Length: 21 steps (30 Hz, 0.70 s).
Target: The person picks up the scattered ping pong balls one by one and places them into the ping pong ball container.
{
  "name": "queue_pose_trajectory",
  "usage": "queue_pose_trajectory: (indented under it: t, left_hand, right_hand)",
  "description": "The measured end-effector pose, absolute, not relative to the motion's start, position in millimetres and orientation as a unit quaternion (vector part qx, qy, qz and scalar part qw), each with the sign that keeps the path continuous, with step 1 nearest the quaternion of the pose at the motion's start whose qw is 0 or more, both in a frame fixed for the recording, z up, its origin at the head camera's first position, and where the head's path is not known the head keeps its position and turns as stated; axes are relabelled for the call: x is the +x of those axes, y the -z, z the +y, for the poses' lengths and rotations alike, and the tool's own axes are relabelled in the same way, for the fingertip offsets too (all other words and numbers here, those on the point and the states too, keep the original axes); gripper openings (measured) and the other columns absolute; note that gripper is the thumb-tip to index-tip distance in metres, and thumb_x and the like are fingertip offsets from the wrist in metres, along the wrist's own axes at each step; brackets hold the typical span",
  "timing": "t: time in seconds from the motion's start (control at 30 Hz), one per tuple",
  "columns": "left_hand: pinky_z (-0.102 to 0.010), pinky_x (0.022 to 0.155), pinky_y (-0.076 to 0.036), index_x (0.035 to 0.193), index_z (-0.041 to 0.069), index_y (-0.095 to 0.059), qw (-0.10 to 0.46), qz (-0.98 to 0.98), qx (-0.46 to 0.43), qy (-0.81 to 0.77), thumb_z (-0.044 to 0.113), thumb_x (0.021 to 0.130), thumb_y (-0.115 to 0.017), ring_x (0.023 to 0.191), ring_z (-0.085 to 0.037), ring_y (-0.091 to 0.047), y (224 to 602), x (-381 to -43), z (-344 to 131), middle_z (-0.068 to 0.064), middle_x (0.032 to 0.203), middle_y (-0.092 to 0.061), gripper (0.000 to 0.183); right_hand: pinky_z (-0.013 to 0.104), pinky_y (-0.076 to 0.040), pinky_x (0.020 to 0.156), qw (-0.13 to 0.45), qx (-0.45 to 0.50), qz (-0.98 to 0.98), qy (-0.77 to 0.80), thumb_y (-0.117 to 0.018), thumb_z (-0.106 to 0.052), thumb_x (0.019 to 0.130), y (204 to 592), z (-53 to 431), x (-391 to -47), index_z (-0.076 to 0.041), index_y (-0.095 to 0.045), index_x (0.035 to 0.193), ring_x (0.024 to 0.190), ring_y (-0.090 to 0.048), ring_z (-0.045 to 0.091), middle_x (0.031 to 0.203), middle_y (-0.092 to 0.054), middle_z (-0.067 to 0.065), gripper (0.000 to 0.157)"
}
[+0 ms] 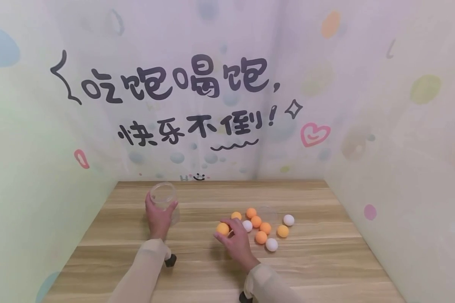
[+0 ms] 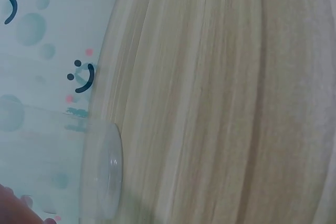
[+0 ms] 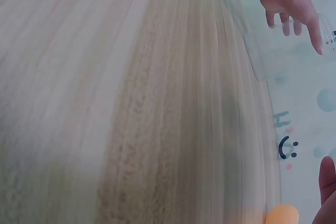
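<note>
On the left of the table my left hand (image 1: 160,219) grips a clear, open-topped plastic jar (image 1: 164,184), thumb on one side and fingers on the other. The left wrist view shows the base of the jar (image 2: 110,171) close over the wood, with fingertips (image 2: 21,211) at its wall. My right hand (image 1: 240,246) pinches an orange ping-pong ball (image 1: 222,229) between thumb and fingers, left of the other balls. In the right wrist view that orange ball (image 3: 283,215) appears at the bottom edge, partly cut off.
Several orange balls (image 1: 255,221) and a few white balls (image 1: 271,245) lie loosely grouped right of my right hand. Behind them lies a clear round lid (image 1: 268,213). The wood-grain table (image 1: 197,198) meets a printed back wall (image 1: 227,166) and side walls.
</note>
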<state>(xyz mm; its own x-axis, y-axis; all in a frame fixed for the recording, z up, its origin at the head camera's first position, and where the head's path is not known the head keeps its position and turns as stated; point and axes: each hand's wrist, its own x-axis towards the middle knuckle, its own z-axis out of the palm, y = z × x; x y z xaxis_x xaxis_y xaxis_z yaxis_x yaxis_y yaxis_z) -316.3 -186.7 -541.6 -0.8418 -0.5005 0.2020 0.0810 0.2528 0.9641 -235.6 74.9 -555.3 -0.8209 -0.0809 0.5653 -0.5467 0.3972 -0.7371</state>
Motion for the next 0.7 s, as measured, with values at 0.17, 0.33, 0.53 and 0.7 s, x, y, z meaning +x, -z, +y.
queue_pose_trajectory:
  t: [0.17,0.33,0.53,0.7]
  left_hand:
    - [-0.062,0.107,-0.028,0.154,0.018,-0.020,0.241,-0.754,0.121,0.599,0.026,0.075,-0.085,0.135,-0.042,-0.033,543,-312,-185,-0.015,0.152,-0.031,0.103]
    - [-0.060,0.106,-0.031,0.154,0.020,-0.022,0.239,-0.763,0.103,0.592,0.027,0.075,-0.086,0.133,-0.041,-0.036,542,-308,-182,-0.015,0.150,-0.035,0.101]
    - [-0.063,0.105,-0.031,0.154,0.023,-0.021,0.218,-0.774,0.101,0.586,0.034,0.074,-0.085,0.133,-0.042,-0.036,541,-305,-178,-0.013,0.151,-0.035,0.103]
    - [-0.062,0.107,-0.028,0.154,0.022,-0.021,0.207,-0.776,0.091,0.589,0.034,0.075,-0.084,0.134,-0.041,-0.034,540,-302,-177,-0.014,0.151,-0.034,0.102]
  right_hand:
    - [0.029,-0.054,0.064,0.211,0.183,-0.814,-0.509,-0.081,-0.028,0.079,554,73,-236,-0.015,-0.067,0.116,0.083,-0.052,0.010,0.096,-0.055,-0.006,0.041]
    - [0.025,-0.053,0.064,0.211,0.186,-0.812,-0.512,-0.082,-0.028,0.079,553,72,-237,-0.017,-0.067,0.116,0.084,-0.052,0.010,0.096,-0.057,-0.006,0.041]
    - [0.025,-0.052,0.064,0.208,0.177,-0.811,-0.518,-0.083,-0.021,0.078,552,70,-237,-0.014,-0.067,0.118,0.083,-0.052,0.012,0.098,-0.059,-0.003,0.043]
    - [0.030,-0.054,0.065,0.189,0.150,-0.815,-0.527,-0.083,-0.019,0.078,549,69,-237,-0.008,-0.063,0.125,0.086,-0.054,0.014,0.099,-0.061,0.000,0.052]
